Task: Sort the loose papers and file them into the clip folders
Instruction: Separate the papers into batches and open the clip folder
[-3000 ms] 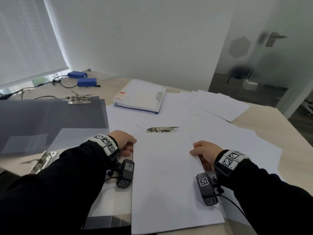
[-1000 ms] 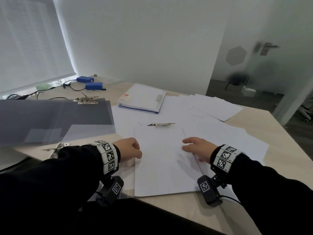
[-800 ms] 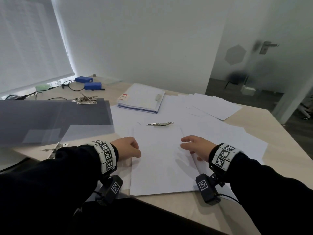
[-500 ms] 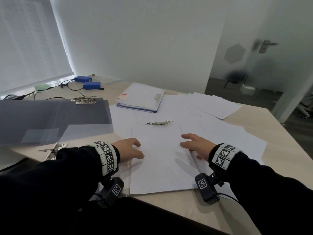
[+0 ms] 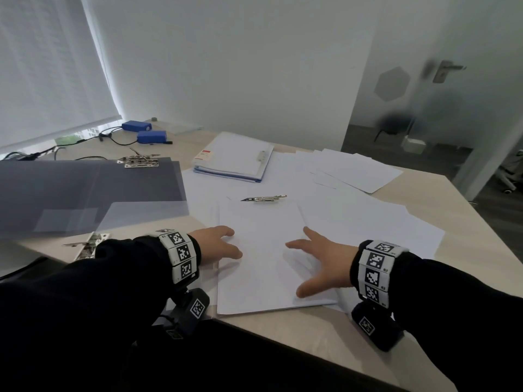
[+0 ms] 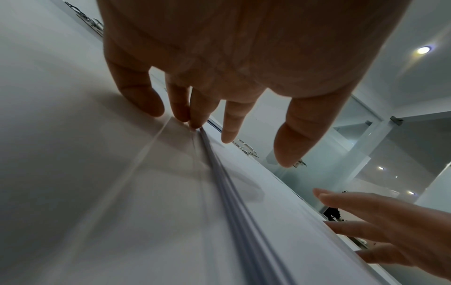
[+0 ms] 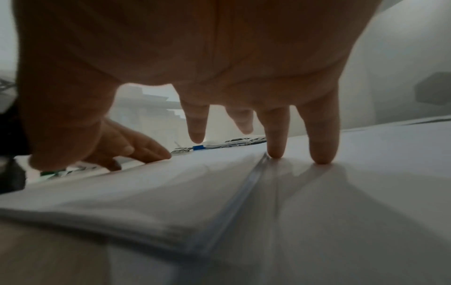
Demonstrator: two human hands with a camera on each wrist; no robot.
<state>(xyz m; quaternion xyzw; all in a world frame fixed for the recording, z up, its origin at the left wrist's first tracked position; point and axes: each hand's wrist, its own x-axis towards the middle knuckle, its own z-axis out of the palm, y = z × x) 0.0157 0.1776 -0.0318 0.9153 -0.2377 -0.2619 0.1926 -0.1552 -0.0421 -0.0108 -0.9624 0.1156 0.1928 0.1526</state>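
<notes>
A stack of white papers lies squared near the table's front edge. A metal clip sits just beyond its far end. My left hand rests at the stack's left edge, fingers nearly straight; in the left wrist view its fingertips touch the stack's edge. My right hand is spread flat over the stack's right side. In the right wrist view two of its fingertips press the sheet beside the stack. Neither hand holds anything.
An open grey folder with a metal clip lies at the left, another clip nearer me. A closed white folder sits behind. Loose sheets spread over the right. Two blue boxes with cables stand at the far left.
My right hand has spread its fingers wide over the stack's right side. My left hand has stretched its fingers out along the left edge. The stack has stayed where it was.
</notes>
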